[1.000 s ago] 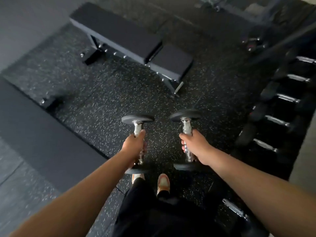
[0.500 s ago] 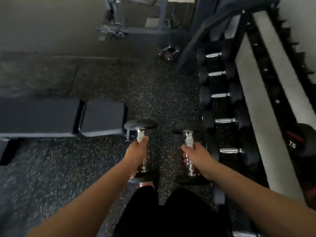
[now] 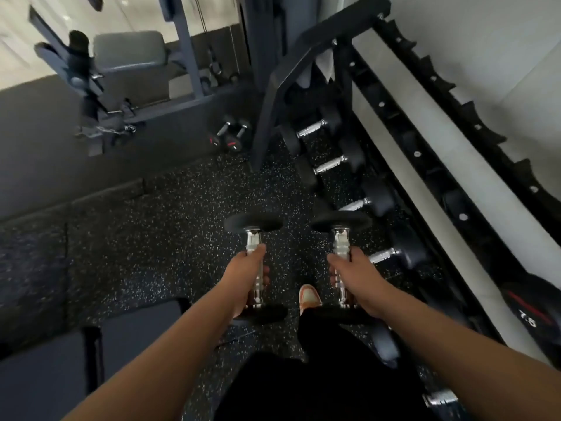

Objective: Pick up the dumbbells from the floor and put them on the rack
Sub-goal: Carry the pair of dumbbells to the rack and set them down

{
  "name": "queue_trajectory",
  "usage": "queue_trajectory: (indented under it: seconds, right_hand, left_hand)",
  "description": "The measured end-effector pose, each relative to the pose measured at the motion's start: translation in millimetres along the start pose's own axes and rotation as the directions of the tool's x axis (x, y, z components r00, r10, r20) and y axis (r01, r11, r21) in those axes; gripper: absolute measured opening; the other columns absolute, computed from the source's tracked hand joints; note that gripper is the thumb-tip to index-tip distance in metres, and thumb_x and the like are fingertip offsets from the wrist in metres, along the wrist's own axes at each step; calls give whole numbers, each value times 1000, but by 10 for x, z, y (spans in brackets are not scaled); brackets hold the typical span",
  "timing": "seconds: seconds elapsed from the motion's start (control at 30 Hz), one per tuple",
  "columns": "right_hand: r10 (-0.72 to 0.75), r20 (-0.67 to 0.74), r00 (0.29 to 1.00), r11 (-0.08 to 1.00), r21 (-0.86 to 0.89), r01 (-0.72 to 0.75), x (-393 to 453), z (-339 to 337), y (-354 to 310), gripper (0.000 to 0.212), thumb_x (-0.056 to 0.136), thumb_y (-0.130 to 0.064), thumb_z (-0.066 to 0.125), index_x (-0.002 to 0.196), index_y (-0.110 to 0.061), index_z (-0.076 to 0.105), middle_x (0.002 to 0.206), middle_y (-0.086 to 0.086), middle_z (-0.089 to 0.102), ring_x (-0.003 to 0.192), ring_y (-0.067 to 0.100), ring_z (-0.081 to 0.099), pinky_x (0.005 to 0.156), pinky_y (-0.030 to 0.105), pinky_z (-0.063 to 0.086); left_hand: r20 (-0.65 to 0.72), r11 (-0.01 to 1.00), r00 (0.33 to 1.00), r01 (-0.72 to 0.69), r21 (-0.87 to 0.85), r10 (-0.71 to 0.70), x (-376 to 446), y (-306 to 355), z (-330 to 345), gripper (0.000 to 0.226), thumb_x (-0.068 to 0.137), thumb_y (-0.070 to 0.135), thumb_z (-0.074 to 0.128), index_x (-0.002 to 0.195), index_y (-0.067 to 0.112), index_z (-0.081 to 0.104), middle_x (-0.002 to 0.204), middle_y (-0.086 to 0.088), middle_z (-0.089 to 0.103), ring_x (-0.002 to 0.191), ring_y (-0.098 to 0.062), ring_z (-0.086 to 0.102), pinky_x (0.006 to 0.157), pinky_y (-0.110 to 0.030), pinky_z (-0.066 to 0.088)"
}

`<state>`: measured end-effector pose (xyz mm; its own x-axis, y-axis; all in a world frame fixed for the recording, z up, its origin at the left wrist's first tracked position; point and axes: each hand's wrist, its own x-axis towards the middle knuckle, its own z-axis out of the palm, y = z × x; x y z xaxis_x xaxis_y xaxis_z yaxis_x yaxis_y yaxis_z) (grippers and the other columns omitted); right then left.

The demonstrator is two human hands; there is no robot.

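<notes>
I hold two dumbbells off the floor, each with a chrome handle and black round ends. My left hand (image 3: 247,276) grips the handle of the left dumbbell (image 3: 253,222). My right hand (image 3: 353,276) grips the handle of the right dumbbell (image 3: 341,221). Both point away from me, side by side above the speckled floor. The black tiered dumbbell rack (image 3: 403,129) runs along the right wall. Its lower tier carries several black dumbbells (image 3: 315,129) just right of my right hand; its upper saddles look empty.
Two small dumbbells (image 3: 227,136) lie on the floor by the rack's far leg. A weight machine with a padded seat (image 3: 130,53) stands at the back left. A bench pad (image 3: 60,357) sits at the lower left. A 7.5 dumbbell (image 3: 528,314) rests at the right edge. My shoe (image 3: 308,297) is between the held weights.
My view has swung right, away from the bench and toward the rack and the weight machine. Both hands keep the same hold on the dumbbells, now close beside the rack's lower tier.
</notes>
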<state>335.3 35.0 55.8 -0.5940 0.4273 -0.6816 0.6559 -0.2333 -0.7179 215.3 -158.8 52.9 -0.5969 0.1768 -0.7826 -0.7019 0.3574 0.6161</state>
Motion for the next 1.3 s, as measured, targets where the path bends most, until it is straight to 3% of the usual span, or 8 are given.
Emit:
queue_trajectory:
  seconds: [0.2, 0.43, 0.6, 0.73, 0.9, 1.1, 1.2, 1.3]
  right_hand:
    - [-26, 7, 1000, 998, 57, 25, 721, -58, -912, 23, 96, -24, 58, 116, -13, 53, 93, 9, 60, 76, 20, 56, 65, 33, 48]
    - [21, -103, 995, 981, 196, 0, 1571, 135, -1754, 19, 96, -19, 59, 112, -11, 51, 91, 12, 61, 77, 23, 58, 67, 38, 50]
    - [60, -185, 981, 955, 297, -3, 2100, 343, -2285, 31, 92, -26, 64, 116, -10, 54, 93, 11, 63, 80, 24, 57, 72, 40, 49]
    - [112, -273, 955, 911, 412, 11, 2459, 434, -2652, 25, 95, -24, 61, 114, -9, 55, 91, 12, 64, 78, 24, 58, 71, 41, 48]
    - [212, -386, 898, 812, 581, 58, 2789, 318, -3053, 18, 94, -19, 61, 108, -9, 56, 84, 10, 62, 66, 20, 60, 56, 34, 51]
    - [293, -507, 811, 791, 605, 93, 3240, -113, -3318, 29, 90, -20, 63, 117, -10, 55, 104, 16, 65, 90, 30, 61, 93, 56, 50]
    - [317, -529, 787, 786, 611, 94, 3440, -413, -3444, 24, 90, -16, 63, 112, -11, 55, 100, 17, 65, 84, 28, 62, 90, 54, 53]
    - [342, -541, 768, 756, 644, 116, 3613, -714, -3533, 22, 92, -16, 63, 112, -9, 55, 94, 15, 64, 80, 26, 61, 79, 46, 55]
  left_hand:
    - [33, 999, 999, -39, 21, 38, 657, 1086, 115, 42, 87, 50, 59, 106, 13, 60, 78, -9, 64, 65, -23, 59, 66, -41, 50]
    - [125, 993, 991, -64, 98, 51, 1596, 2271, 60, 41, 86, 49, 58, 105, 13, 58, 75, -8, 63, 58, -19, 58, 60, -37, 49]
    - [223, 962, 972, -132, 237, 79, 2332, 3122, 48, 34, 91, 45, 55, 103, 13, 57, 73, -8, 62, 55, -18, 57, 54, -33, 49]
    - [331, 918, 941, -188, 350, 67, 2849, 3818, 150, 33, 93, 46, 53, 107, 15, 56, 79, -9, 61, 58, -19, 57, 60, -35, 49]
    - [448, 855, 893, -259, 449, 36, 3262, 4564, 589, 34, 91, 46, 54, 104, 15, 59, 78, -7, 62, 55, -16, 59, 56, -31, 49]
    - [532, 811, 845, -276, 516, -51, 3626, 5196, 1417, 32, 86, 45, 59, 101, 17, 60, 70, -5, 65, 56, -20, 60, 57, -34, 49]
    - [558, 780, 828, -311, 543, -58, 3742, 5425, 1864, 27, 88, 42, 58, 97, 16, 59, 58, -1, 64, 51, -19, 58, 54, -33, 48]
    - [587, 740, 805, -344, 578, -84, 3876, 5632, 2306, 30, 88, 44, 58, 101, 16, 59, 67, -3, 64, 54, -18, 60, 53, -32, 49]
